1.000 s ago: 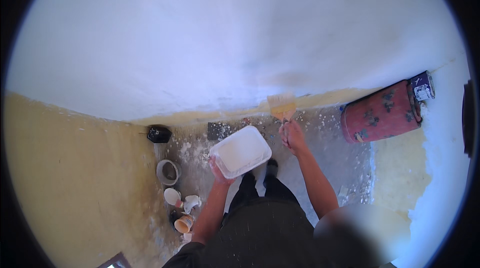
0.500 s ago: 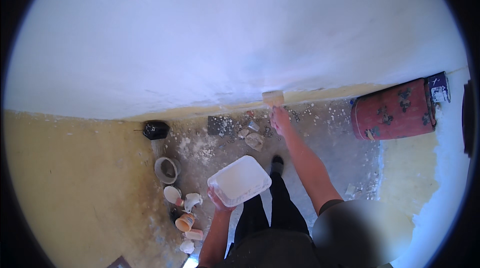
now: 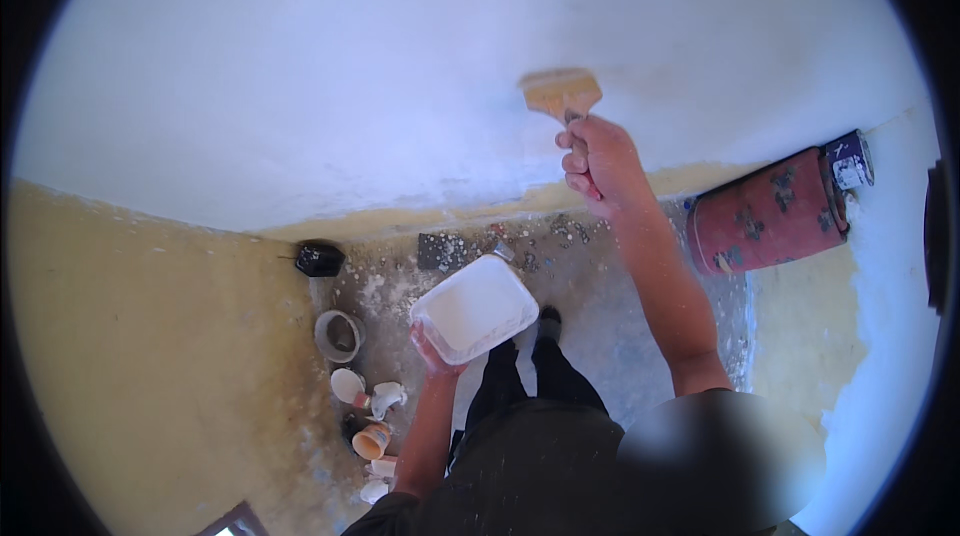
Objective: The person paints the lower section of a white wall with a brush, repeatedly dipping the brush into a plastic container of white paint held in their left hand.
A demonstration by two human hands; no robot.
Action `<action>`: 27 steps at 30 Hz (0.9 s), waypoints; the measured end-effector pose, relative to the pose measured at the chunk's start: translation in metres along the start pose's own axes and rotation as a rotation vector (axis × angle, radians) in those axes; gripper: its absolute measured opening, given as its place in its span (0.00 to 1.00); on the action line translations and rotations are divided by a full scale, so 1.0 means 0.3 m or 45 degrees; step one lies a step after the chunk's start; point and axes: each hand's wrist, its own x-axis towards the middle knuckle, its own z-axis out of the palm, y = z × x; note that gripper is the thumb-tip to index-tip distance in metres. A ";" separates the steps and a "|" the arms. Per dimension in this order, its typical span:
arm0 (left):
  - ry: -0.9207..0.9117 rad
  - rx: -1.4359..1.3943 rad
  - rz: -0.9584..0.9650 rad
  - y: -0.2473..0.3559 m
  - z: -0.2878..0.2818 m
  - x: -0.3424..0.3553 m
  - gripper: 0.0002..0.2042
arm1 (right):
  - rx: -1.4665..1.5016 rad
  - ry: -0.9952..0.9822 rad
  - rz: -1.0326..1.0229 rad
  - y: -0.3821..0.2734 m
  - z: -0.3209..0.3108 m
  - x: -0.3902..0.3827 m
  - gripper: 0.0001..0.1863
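My right hand (image 3: 597,164) grips the handle of a wide wooden paint brush (image 3: 562,93), whose bristles press against the white-painted wall (image 3: 400,66) well above the floor. My left hand (image 3: 432,348) holds a white rectangular tub (image 3: 474,309) of white paint by its near corner, level, at about waist height over the floor. A yellow unpainted strip (image 3: 420,219) runs along the wall's base. My dark trousers and one shoe (image 3: 548,318) show below the tub.
A red drum (image 3: 765,212) lies on its side by the wall at right, with a blue tin (image 3: 849,159) beside it. A black object (image 3: 319,258), a grey pipe ring (image 3: 339,335) and several white pipe fittings (image 3: 370,398) sit on the paint-spattered floor at left. The left wall (image 3: 120,336) is yellow.
My right hand has risen with the brush from the wall's base up onto the white wall. My left hand has kept the tub low in front of me.
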 end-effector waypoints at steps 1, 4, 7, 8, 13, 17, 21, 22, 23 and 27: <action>-0.030 -0.007 0.006 0.012 -0.002 -0.004 0.38 | -0.002 -0.049 -0.036 -0.036 0.040 -0.056 0.10; -0.115 -0.027 -0.009 0.013 0.005 0.015 0.38 | -0.031 -0.166 -0.194 -0.095 0.098 -0.138 0.12; -0.131 -0.018 -0.064 0.015 0.017 0.024 0.39 | -0.046 -0.225 -0.358 -0.084 0.104 -0.098 0.13; -0.120 -0.029 -0.086 0.010 0.023 0.021 0.39 | -0.041 -0.229 -0.368 -0.044 0.078 -0.040 0.13; -0.086 -0.044 -0.125 -0.015 -0.060 0.002 0.41 | -0.127 -0.135 -0.273 0.376 -0.154 0.257 0.12; 0.056 -0.073 -0.077 -0.048 -0.136 -0.025 0.41 | -0.005 -0.150 -0.096 0.775 -0.356 0.420 0.11; 0.206 -0.037 0.018 -0.103 -0.261 -0.039 0.42 | -0.007 0.003 0.076 1.107 -0.523 0.541 0.08; 0.272 -0.037 0.029 -0.121 -0.289 -0.039 0.42 | -0.026 0.049 0.109 1.190 -0.574 0.568 0.08; 0.273 -0.012 0.066 -0.134 -0.295 -0.026 0.42 | -0.046 0.078 0.133 1.246 -0.606 0.604 0.07; 0.290 -0.023 0.149 -0.200 -0.344 -0.014 0.39 | -0.006 0.232 0.279 1.449 -0.741 0.702 0.06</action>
